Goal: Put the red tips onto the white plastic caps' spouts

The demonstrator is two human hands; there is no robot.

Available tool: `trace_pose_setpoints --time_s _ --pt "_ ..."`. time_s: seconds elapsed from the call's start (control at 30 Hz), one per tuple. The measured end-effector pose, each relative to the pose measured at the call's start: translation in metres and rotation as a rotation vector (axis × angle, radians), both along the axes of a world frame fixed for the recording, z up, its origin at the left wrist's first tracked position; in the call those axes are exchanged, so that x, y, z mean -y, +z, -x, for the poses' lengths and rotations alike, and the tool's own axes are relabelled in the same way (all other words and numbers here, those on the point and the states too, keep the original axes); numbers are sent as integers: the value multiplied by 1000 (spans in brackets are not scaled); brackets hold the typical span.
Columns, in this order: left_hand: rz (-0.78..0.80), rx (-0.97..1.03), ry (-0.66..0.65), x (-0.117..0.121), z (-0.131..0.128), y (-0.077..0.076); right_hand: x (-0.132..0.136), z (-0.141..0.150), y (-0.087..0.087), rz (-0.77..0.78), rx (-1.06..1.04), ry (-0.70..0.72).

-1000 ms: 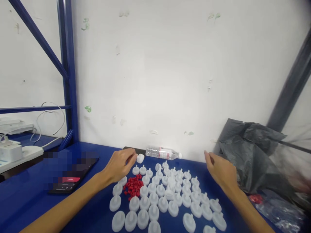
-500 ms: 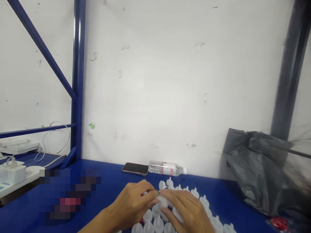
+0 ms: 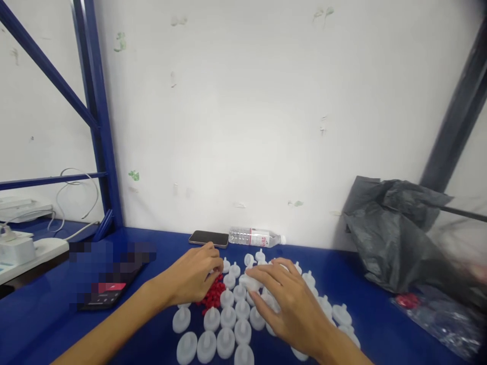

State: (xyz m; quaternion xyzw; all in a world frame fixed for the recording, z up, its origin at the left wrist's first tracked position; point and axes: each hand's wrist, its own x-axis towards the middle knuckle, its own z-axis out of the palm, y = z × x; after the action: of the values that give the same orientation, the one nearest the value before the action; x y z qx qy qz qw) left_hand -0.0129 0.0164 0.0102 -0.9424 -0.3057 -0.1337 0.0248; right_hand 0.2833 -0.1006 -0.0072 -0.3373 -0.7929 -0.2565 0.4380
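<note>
My right hand holds a white plastic cap with a narrow spout, tilted on its side between thumb and fingers. Over a pile of small red pieces is my left hand, its fingers curled in toward the thumb. Whether a red piece is between those fingertips I cannot make out. Around and below both hands, several similar white spouted caps stand on the blue table with their spouts up. My right hand hides some of them.
A phone and a clear bottle lie by the wall. To the left are a dark, partly blurred-out device and a white power strip with cables. A grey plastic bag and a clear bag with red pieces sit right.
My left hand has moved away from the cap and down-left to the red pile. The cap stays in my right hand. The camera view has tilted downward, showing more caps.
</note>
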Motion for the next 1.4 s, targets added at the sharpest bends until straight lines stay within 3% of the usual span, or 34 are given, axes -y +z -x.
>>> trace_pose_setpoints --time_s 0.17,0.43,0.93,1.4 --pt "42 -49 60 -1 -1 -1 2 -1 -3 52 10 32" --pt "70 -143 150 7 -8 11 6 -6 0 99 82 37" --pt "130 -186 87 9 -10 11 5 -11 -3 131 115 25" --pt "122 -185 111 9 -11 13 5 -9 -2 139 114 41"
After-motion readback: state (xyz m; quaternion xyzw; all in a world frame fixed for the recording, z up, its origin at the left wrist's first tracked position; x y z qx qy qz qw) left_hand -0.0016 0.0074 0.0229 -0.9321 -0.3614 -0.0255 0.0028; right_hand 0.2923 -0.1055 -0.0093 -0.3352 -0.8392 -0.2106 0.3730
